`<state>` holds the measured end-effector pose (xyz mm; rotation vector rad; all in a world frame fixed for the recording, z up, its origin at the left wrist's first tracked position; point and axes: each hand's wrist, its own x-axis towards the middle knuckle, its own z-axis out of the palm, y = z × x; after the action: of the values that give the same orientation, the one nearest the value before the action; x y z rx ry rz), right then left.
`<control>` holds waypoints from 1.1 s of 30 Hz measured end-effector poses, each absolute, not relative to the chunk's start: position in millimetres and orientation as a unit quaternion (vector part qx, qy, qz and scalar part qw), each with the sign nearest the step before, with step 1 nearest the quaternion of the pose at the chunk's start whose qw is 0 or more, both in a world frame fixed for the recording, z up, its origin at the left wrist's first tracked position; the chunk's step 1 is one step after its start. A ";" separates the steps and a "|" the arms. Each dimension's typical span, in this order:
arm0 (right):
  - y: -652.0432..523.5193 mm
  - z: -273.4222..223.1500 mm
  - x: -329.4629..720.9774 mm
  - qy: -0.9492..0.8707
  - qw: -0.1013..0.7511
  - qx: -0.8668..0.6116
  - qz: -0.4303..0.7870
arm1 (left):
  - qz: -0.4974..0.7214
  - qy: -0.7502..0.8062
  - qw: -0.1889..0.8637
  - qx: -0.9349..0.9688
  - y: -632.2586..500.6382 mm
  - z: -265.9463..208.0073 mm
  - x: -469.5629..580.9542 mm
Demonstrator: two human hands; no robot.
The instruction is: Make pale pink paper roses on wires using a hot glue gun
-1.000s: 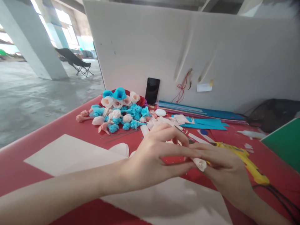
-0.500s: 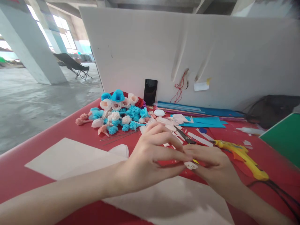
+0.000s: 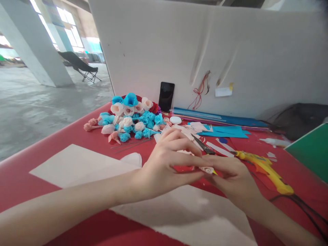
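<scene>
A rolled cream paper bud [image 3: 207, 169] is being pinched above the red table [image 3: 15, 184] — a narrow grip is being kept on it by the left hand [image 3: 164, 167] and the right hand [image 3: 235, 181] together. Less of the bud is being exposed than a second ago, so it is probably being turned for shaping.

A single view here, from the person's head: it looks forward and down from close above and behind the bare left hand [image 3: 166, 167] and bare right hand [image 3: 230, 176]. Past them it faces the broad white upright panel [image 3: 153, 44], and left of the hands reaches the distant smooth grey floor [image 3: 30, 112].
</scene>
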<state>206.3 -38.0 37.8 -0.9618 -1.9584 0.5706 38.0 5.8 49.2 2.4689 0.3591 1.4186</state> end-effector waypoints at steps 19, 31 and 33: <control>-33.2 17.9 207.5 -0.783 0.444 -0.432 0.061 | 0.217 0.191 0.214 0.933 40.7 45.1 3.7; -28.8 -34.1 204.3 -0.812 0.391 -0.423 -0.092 | 0.204 0.192 0.172 0.944 27.2 -8.6 -13.2; -28.8 -33.4 204.3 -0.814 0.387 -0.423 -0.095 | 0.215 0.184 0.175 0.943 26.7 -10.1 -13.1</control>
<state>204.3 -28.8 -33.4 -1.0752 -2.0709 -0.2421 -13.1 26.7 -10.1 2.6713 0.5221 0.6095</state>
